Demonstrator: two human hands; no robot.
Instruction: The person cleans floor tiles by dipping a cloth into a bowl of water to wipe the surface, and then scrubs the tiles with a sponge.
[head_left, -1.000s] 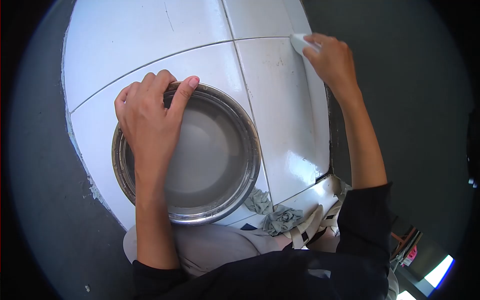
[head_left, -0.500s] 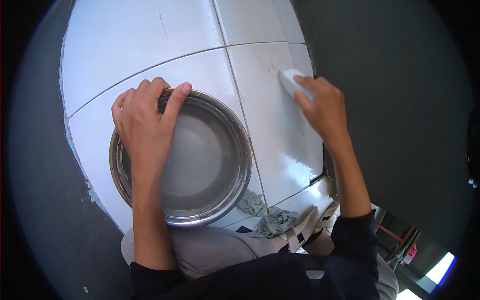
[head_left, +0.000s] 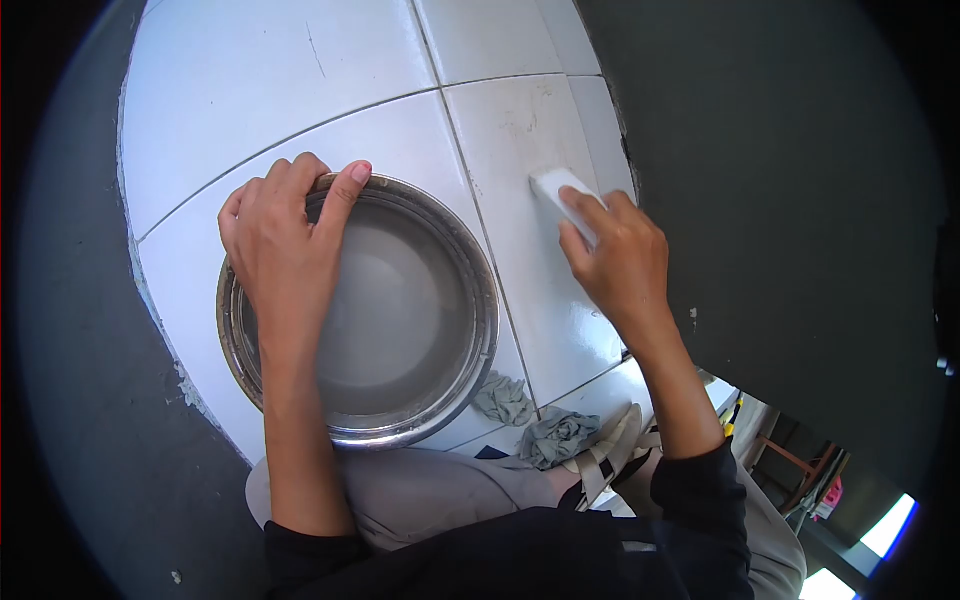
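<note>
A round metal basin [head_left: 470, 390] of cloudy greyish water stands on the white tiles. My left hand [head_left: 285, 215] is closed over its far left rim, fingers outside and thumb along the edge. To the right, my right hand [head_left: 622, 255] grips a white oblong block [head_left: 562, 190] that looks like a sponge. The block lies against the tile, slightly tilted; its underside is hidden. Faint brownish smudges [head_left: 520, 125] mark the tile just beyond it. Two crumpled grey cloths, one [head_left: 503, 398] beside the basin and another [head_left: 560, 438] nearer me, rest on the tiles.
Dark grey surfaces border the tiles [head_left: 300, 60] on the left and right [head_left: 780, 200]. My bent leg [head_left: 430, 490] is close against the basin's near side, with a sandalled foot [head_left: 610, 450] by the cloths. Brown-framed furniture [head_left: 795, 455] shows at lower right.
My right hand has moved the white block toward me and slightly left along the tile. My left hand keeps its hold on the basin rim. The view has shifted a little.
</note>
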